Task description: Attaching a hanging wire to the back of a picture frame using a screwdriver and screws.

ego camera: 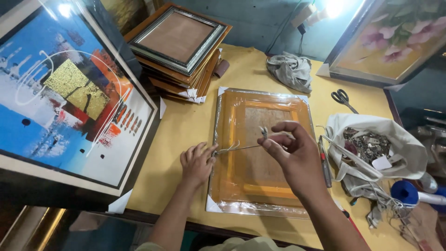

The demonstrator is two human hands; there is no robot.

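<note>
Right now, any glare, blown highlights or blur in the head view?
Head view: the lamp at the top edge is blown out; glare streaks the plastic wrap on the orange frame and the top left of the abstract painting. Both hands, left and right, and the cord between them are sharp; straight edges bow near the corners.

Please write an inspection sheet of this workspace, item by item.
Surface: yellow table, partly covered.
Job's things: wrapped orange frame lying flat; cord stretched between both hands.
Clutter: frame stack, grey cloth, scissors, bag of metal hardware, screwdriver, blue tape roll.
Grips: left hand pins cord at frame edge; right hand pinches its other end.
Cables: wall wire.
Surroundings: abstract painting left, flower painting right.
</note>
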